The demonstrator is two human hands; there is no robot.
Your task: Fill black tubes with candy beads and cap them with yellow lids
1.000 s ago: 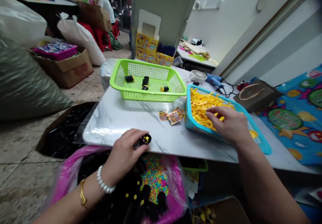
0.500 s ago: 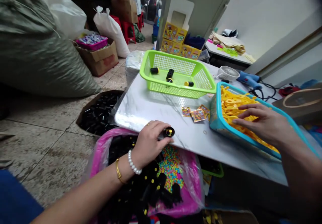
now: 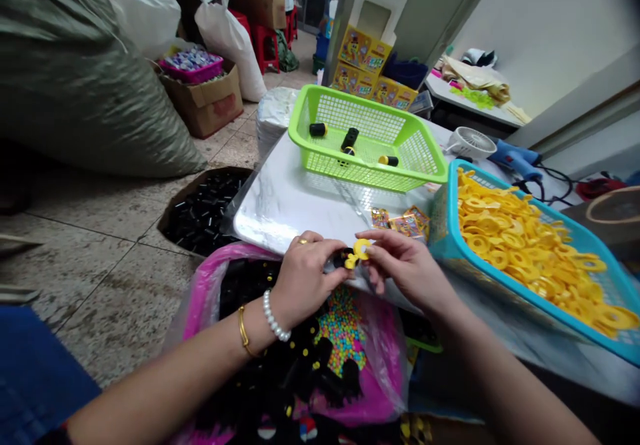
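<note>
One yellow plastic ring (image 3: 361, 250) is seen at the lower middle of the frame, pinched between the fingertips (image 3: 379, 236) of the right hand (image 3: 407, 268). It is held against the end of one black cylinder (image 3: 344, 256), which is mostly hidden inside the nearly closed left hand (image 3: 305, 278). Whether the two pieces are already joined cannot be told. For this step, the ring is best kept square to the cylinder end, and the cylinder is best held firmly.

Just right of the hands, three or so printed packets (image 3: 405, 225) are laid on a marble-patterned board (image 3: 270, 218). Four black rolls (image 3: 318, 129) are counted in one green plastic basket (image 3: 295, 132) at the upper middle. One blue tray (image 3: 525, 298) at the right is heaped with yellow rings (image 3: 515, 245), too many to be counted. Below the hands, one pink plastic bag (image 3: 200, 298) holds uncounted black cylinders and colored beads (image 3: 343, 328). More black cylinders are packed in one floor box (image 3: 205, 212) at the left.
</note>
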